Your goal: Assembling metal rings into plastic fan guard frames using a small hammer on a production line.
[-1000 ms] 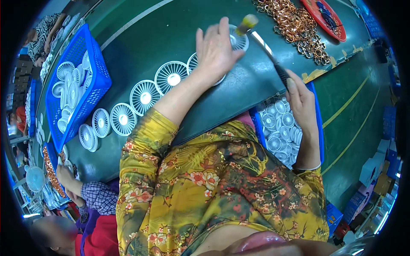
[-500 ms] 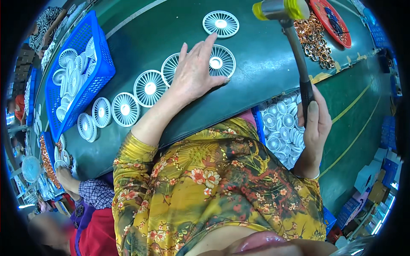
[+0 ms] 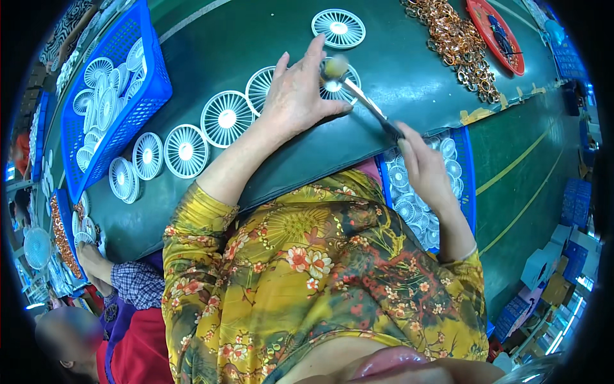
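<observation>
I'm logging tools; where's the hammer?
In the head view, the hammer is right of centre in the right hand, its head over a white disc.

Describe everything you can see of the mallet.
The mallet has a blurred, pale yellow-green head and a straight handle, shiny like metal near the head, darker toward the grip. The right hand holds it, handle slanting up and left. Its head is over a white spoked disc; contact can't be told.

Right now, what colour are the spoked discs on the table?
The discs are white, best seen in head view.
</observation>
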`<move>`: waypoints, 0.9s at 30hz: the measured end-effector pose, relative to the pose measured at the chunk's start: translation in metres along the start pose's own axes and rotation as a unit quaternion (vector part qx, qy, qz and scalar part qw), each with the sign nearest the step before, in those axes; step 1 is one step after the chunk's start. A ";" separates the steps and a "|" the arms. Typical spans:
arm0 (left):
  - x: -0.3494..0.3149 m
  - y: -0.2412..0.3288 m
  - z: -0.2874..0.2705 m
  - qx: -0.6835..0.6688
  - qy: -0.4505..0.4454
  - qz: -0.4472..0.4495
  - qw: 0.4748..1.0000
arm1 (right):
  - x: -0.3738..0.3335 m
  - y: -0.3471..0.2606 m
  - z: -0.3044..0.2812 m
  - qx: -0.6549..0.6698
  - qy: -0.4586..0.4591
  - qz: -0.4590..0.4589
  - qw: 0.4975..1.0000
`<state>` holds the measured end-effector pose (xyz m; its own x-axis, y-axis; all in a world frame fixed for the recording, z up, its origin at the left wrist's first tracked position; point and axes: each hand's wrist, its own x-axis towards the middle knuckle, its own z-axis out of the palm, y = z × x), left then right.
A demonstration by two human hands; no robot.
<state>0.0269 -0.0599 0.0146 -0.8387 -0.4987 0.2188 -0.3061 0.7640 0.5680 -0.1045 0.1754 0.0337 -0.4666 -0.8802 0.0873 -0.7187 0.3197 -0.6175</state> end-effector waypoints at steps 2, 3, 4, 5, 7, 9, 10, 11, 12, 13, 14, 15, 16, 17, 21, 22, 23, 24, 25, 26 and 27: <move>0.004 -0.001 0.006 0.017 -0.001 0.008 1.000 | 0.004 -0.007 -0.004 -0.038 -0.011 0.067 0.997; 0.002 0.001 0.009 0.022 -0.004 0.012 1.000 | 0.002 -0.006 -0.007 0.011 0.011 0.074 0.997; 0.007 0.004 0.007 0.011 -0.035 -0.019 0.999 | 0.002 -0.006 -0.011 0.061 0.034 0.082 0.994; 0.007 0.004 0.008 0.012 -0.034 -0.023 0.999 | 0.000 -0.015 -0.018 0.124 0.038 0.117 0.985; 0.010 0.006 0.008 0.001 -0.028 -0.023 0.999 | -0.005 -0.015 -0.027 0.139 0.085 0.066 0.984; 0.007 0.005 0.007 0.000 -0.018 -0.014 1.000 | -0.010 -0.018 -0.029 0.145 0.103 0.031 0.984; 0.004 0.006 0.005 0.012 -0.007 -0.005 1.000 | -0.013 -0.017 -0.029 0.149 0.101 0.024 0.983; 0.002 0.005 0.003 0.025 0.005 0.004 1.000 | -0.015 -0.016 -0.029 0.153 0.099 0.018 0.983; 0.001 0.004 0.001 0.024 0.004 0.003 1.000 | -0.017 -0.015 -0.029 0.153 0.098 0.020 0.983; 0.001 0.001 0.000 0.021 -0.007 0.003 1.000 | -0.019 -0.014 -0.030 0.168 0.096 0.016 0.981; 0.000 0.000 0.000 0.019 -0.019 0.002 1.000 | -0.020 -0.013 -0.030 0.182 0.093 0.013 0.979; 0.000 0.000 -0.001 0.009 -0.017 0.004 1.000 | -0.021 -0.013 -0.030 0.183 0.091 0.013 0.979; 0.000 -0.001 -0.001 0.009 -0.017 0.001 1.000 | -0.023 -0.014 -0.030 0.192 0.103 0.013 0.976; 0.000 -0.002 -0.002 0.003 -0.025 -0.004 1.000 | -0.023 -0.014 -0.030 0.201 0.115 0.013 0.973; 0.004 -0.001 -0.003 -0.009 -0.046 -0.020 0.999 | -0.003 -0.007 -0.002 -0.034 -0.033 0.110 0.993; 0.003 -0.001 -0.004 -0.009 -0.045 -0.021 0.999 | -0.003 -0.007 -0.002 -0.035 -0.034 0.108 0.993; 0.000 -0.001 -0.005 0.001 -0.053 -0.023 0.998 | -0.005 -0.005 -0.003 -0.019 -0.015 0.081 0.996; -0.004 -0.001 -0.005 0.013 -0.061 -0.027 0.998 | -0.007 -0.003 -0.003 -0.001 0.004 0.053 0.999; -0.006 -0.002 -0.009 0.033 -0.039 -0.006 0.999 | -0.005 -0.006 -0.010 0.028 -0.017 0.099 0.994; -0.012 -0.005 -0.014 0.062 -0.018 0.011 0.998 | -0.006 -0.005 -0.012 0.030 -0.021 0.097 0.995; -0.018 -0.009 -0.021 0.090 0.001 0.033 0.995 | -0.010 -0.004 -0.015 0.049 -0.023 0.081 0.995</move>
<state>0.0540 -0.0666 0.0217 -0.8588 -0.4458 0.2523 -0.3266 0.8561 0.4006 -0.1052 0.1886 0.0471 -0.5470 -0.8354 -0.0540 -0.5809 0.4253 -0.6940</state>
